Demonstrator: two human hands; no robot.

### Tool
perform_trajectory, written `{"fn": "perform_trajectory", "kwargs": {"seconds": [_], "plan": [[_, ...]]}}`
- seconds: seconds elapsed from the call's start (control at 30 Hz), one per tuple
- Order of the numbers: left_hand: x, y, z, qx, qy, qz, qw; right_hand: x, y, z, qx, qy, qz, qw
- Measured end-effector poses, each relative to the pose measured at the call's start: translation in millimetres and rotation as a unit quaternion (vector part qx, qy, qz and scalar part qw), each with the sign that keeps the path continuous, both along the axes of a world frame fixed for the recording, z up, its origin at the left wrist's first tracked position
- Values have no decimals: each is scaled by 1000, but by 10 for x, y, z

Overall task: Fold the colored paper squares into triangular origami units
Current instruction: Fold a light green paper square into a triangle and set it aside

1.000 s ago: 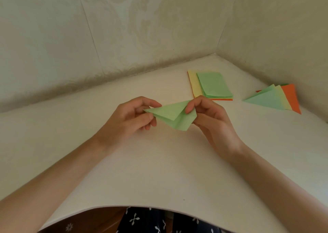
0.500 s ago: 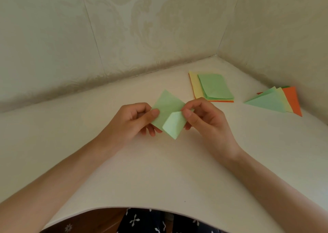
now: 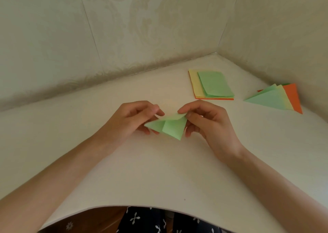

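Above the cream desk (image 3: 159,170), left grip (image 3: 131,120) and right grip (image 3: 209,124) pinch opposite ends of the green paper (image 3: 171,128), lying nine-to-three between them.

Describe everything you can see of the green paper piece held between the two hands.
The green paper piece is thin, matte, pale green paper, partly folded into a rough triangle, with a flap creased across its middle and one point aimed toward the person. It sits over the white table, mid-surface. The left hand pinches its left corner; the right hand pinches its upper right edge. Whether it touches the table is unclear.
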State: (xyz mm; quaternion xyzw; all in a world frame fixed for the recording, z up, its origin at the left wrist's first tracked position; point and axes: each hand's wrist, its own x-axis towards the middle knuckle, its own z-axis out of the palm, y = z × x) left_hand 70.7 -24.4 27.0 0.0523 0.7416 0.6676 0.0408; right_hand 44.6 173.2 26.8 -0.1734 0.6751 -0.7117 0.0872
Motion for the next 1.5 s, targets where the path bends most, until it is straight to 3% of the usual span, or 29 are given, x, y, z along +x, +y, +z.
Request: {"fn": "perform_trajectory", "kwargs": {"seconds": [0.1, 0.23, 0.37, 0.47, 0.57, 0.67, 0.73, 0.8, 0.87, 0.93, 1.03, 1.17, 1.27, 1.5], "plan": [[5, 18, 2, 5, -1, -5, 1000, 12, 10, -6, 11, 3, 8, 1000], [-29, 18, -77, -7, 21, 15, 1000, 32, 45, 18, 158, 82, -10, 984], [-4, 17, -166, -153, 123, 14, 980, -27, 55, -5, 223, 83, -57, 970], [14, 18, -215, -293, 246, -23, 924, -54, 70, -57, 315, 114, -58, 940], [17, 29, -251, -420, 359, -64, 831, -50, 80, -81, 390, 170, -72, 902], [118, 90, -219, -480, 382, -101, 783, -75, 100, -135, 428, 221, -69, 874], [202, 119, -187, -501, 363, -106, 778, -61, 159, -159, 434, 307, -61, 845], [252, 129, -183, -516, 343, -106, 777, -25, 216, -192, 469, 398, -31, 787], [279, 126, -206, -523, 326, -106, 780, -2, 266, -211, 518, 440, -30, 733], [298, 124, -232, -520, 310, -107, 789, -1, 305, -204, 537, 453, -50, 710], [336, 135, -238, -526, 296, -98, 791, -14, 333, -166, 559, 450, -82, 692], [363, 156, -233, -527, 290, -86, 794, 41, 279, -140, 551, 457, -69, 695], [369, 179, -198, -537, 287, -79, 789, 64, 239, -149, 545, 475, -19, 691], [464, 106, -147, -588, 264, -67, 762, 76, 228, -173, 543, 489, -36, 682]]}}
